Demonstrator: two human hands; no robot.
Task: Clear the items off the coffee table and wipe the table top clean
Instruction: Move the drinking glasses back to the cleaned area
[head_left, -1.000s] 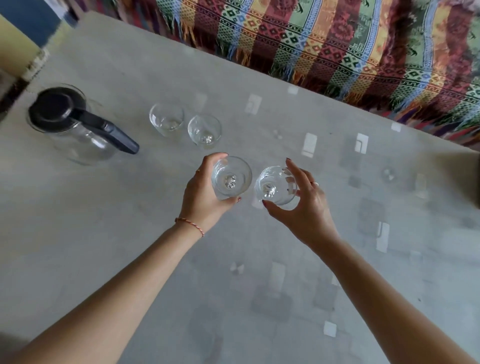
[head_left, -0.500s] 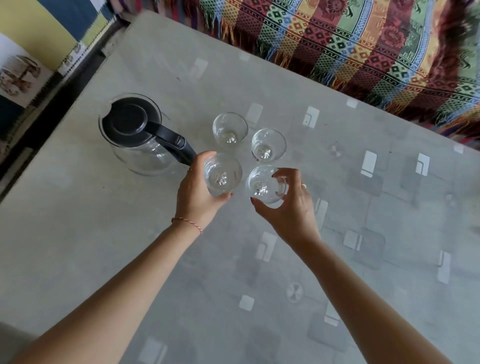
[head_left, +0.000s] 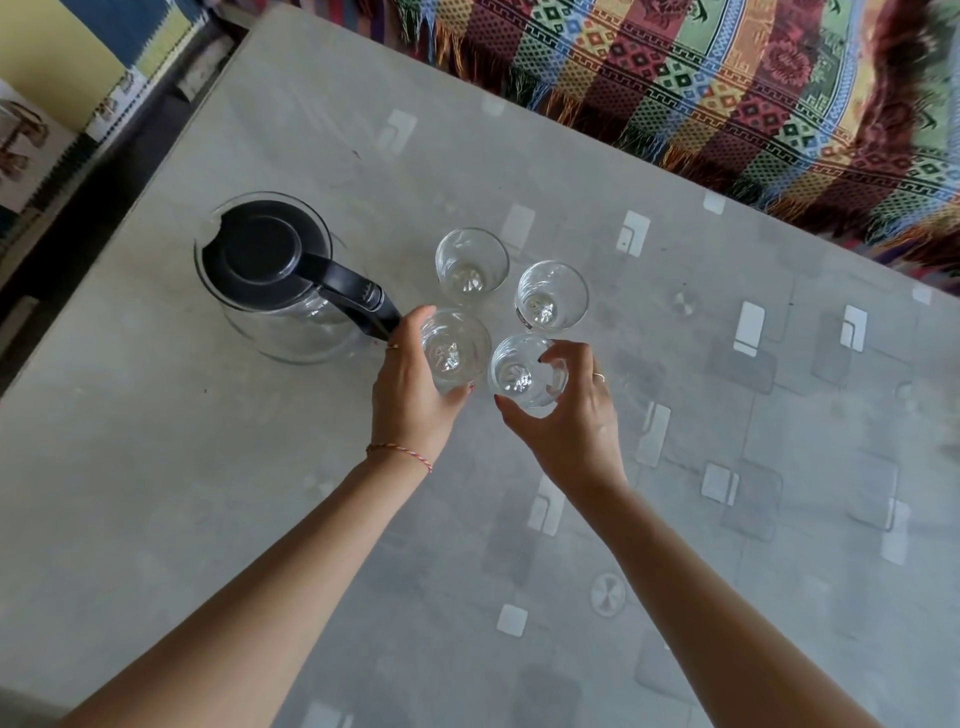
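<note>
1. Fingers (head_left: 415, 325) of the left hand (head_left: 415, 395) are curled around a small clear drinking glass (head_left: 457, 351), with the thumb on its near side, so the hand is clamped on that glass.
2. Fingers (head_left: 563, 356) of the right hand (head_left: 571, 421) are wrapped over the rim and side of a second small clear drinking glass (head_left: 519, 374), the thumb below it, clamped on it as well.
3. Both held glasses are upright and empty, side by side, nearly touching; whether their bases rest on the desk cannot be told.
4. Just beyond the left fingers stands a third clear empty glass (head_left: 471, 265); just beyond the right fingers stands a fourth clear empty glass (head_left: 551, 296). Both stand upright on the desk, close to the held pair.
5. Immediately left of the left fingers is a round clear glass jug with a black lid and black handle (head_left: 270, 275); the handle's end reaches almost to the left fingers.
6. A thin red-and-white thread bracelet (head_left: 400, 453) circles the left wrist, and a ring (head_left: 599, 376) shows on the right hand.
7. All of this sits on the pale grey desk with a glossy square-patterned top (head_left: 779, 467).
8. Past the desk's far edge, beyond the right fingers, lies a multicoloured striped woven blanket with fringe (head_left: 727, 88).
</note>
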